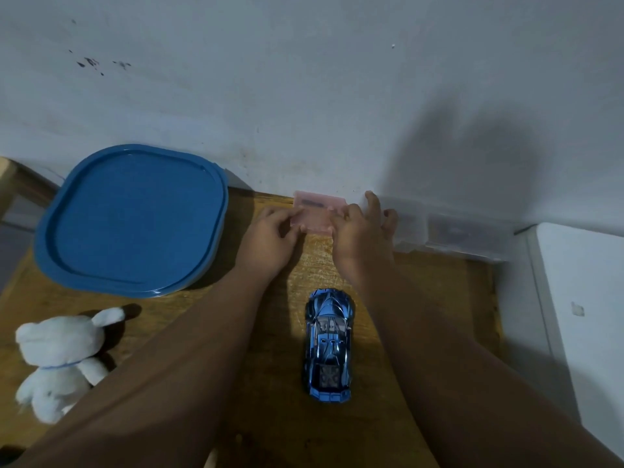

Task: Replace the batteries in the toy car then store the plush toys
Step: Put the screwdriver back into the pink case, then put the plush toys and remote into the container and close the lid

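Observation:
A shiny blue toy car (328, 346) stands on its wheels in the middle of the wooden table (270, 417), nose toward the wall. Beyond it, against the wall, a small pink translucent case (315, 211) lies flat. My left hand (268, 241) grips its left end and my right hand (363, 234) grips its right end, some fingers spread. A white plush bear (62, 359) sits at the table's left edge, partly behind my left forearm. What the pink case holds is too blurred to tell.
A large blue lidded container (135, 217) stands at the back left. Two clear plastic cases (452, 234) lie along the wall at the back right. A white surface (587, 315) adjoins the table on the right. The wall closes off the far side.

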